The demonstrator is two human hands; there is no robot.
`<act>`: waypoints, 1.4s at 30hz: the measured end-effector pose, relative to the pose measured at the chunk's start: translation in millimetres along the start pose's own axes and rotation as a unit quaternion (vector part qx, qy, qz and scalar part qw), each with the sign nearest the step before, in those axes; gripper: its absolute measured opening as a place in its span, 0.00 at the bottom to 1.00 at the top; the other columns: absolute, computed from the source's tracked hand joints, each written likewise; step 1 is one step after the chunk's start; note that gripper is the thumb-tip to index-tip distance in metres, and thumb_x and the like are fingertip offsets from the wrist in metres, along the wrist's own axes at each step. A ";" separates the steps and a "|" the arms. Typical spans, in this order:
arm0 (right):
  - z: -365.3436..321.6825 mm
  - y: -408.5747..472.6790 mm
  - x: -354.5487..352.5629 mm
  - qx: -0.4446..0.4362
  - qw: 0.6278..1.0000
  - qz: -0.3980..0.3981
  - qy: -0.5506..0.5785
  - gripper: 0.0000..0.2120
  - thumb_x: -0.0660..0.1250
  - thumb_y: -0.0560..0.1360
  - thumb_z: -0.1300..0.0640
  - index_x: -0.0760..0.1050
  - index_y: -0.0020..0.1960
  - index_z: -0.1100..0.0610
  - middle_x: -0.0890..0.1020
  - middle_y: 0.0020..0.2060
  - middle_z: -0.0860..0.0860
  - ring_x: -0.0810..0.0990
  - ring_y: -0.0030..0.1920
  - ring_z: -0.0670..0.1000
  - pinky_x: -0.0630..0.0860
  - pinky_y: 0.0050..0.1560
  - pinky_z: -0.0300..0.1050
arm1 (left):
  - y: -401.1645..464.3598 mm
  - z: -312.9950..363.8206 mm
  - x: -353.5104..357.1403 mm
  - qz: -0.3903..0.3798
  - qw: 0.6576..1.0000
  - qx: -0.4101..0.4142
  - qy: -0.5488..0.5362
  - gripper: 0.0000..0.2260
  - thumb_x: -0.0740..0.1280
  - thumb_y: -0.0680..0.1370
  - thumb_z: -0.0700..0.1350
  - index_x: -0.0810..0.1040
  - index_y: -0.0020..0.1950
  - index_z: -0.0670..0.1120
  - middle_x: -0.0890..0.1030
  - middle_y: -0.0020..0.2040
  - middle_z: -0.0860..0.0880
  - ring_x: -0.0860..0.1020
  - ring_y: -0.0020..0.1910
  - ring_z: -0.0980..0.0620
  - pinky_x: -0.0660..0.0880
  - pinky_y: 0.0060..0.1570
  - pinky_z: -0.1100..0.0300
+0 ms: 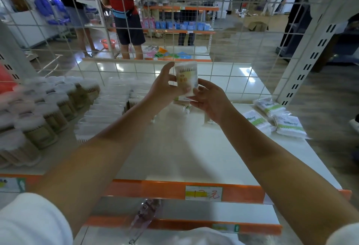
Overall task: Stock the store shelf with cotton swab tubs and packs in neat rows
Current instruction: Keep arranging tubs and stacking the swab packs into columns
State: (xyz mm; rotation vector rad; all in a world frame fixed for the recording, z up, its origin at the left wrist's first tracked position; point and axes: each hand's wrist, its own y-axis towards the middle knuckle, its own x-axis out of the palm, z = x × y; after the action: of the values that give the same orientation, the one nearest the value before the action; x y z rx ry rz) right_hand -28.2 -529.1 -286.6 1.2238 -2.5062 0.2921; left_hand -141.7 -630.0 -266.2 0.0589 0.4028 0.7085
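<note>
A round clear cotton swab tub (186, 78) with a yellow label is held upright in the air above the white shelf (194, 157), near the wire back grid. My left hand (162, 87) grips its left side with fingers curled round it. My right hand (208, 99) holds its lower right side and base. Rows of similar tubs (38, 116) fill the shelf's left part. Flat clear swab packs (108, 104) lie in rows beside them. Under my hands lies another swab pack (183, 106), partly hidden.
Three green-and-white swab packs (275, 116) lie loose at the shelf's right edge by the slotted upright (310, 58). The wire grid (174, 30) closes the back; people stand beyond it. An orange price rail (194, 190) runs along the front, with a lower shelf holding a packaged item (144, 219).
</note>
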 end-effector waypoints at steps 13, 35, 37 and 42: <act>2.0 -4.7 23.1 -0.107 0.977 0.081 -0.164 0.12 0.65 0.73 0.68 0.79 0.55 0.60 0.80 0.46 0.52 0.78 0.47 0.49 0.73 0.39 0.33 | -4.1 2.3 -11.7 0.073 0.997 0.000 0.014 0.22 0.75 0.69 0.45 0.66 0.56 0.49 0.74 0.44 0.55 0.76 0.43 0.56 0.78 0.34 0.62; 9.7 -3.9 28.7 -0.049 0.980 0.051 -0.185 0.24 0.66 0.57 0.64 0.71 0.53 0.59 0.77 0.48 0.59 0.79 0.51 0.61 0.78 0.52 0.58 | -4.1 2.7 -19.9 0.048 0.982 0.142 0.113 0.13 0.71 0.70 0.38 0.76 0.49 0.52 0.75 0.42 0.57 0.75 0.46 0.56 0.71 0.45 0.67; 8.1 -4.4 28.8 -0.052 0.986 0.032 -0.158 0.16 0.66 0.60 0.68 0.72 0.46 0.56 0.77 0.43 0.57 0.78 0.47 0.59 0.78 0.51 0.58 | -3.3 2.3 -22.7 0.041 0.983 0.142 0.107 0.13 0.72 0.70 0.38 0.75 0.49 0.52 0.76 0.43 0.55 0.75 0.47 0.54 0.72 0.46 0.65; 8.6 -4.6 32.4 -0.053 0.986 0.013 -0.156 0.14 0.65 0.64 0.71 0.73 0.45 0.56 0.77 0.42 0.56 0.78 0.47 0.58 0.75 0.55 0.62 | -2.0 1.0 -23.9 0.036 0.988 0.126 0.087 0.17 0.73 0.70 0.40 0.73 0.54 0.51 0.75 0.43 0.56 0.75 0.48 0.55 0.73 0.47 0.61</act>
State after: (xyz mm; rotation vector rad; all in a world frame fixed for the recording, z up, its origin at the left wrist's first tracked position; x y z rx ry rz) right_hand -44.9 -558.1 -282.0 1.2803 -2.7602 -0.0319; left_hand -156.5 -646.8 -257.6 0.2533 0.6591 0.7339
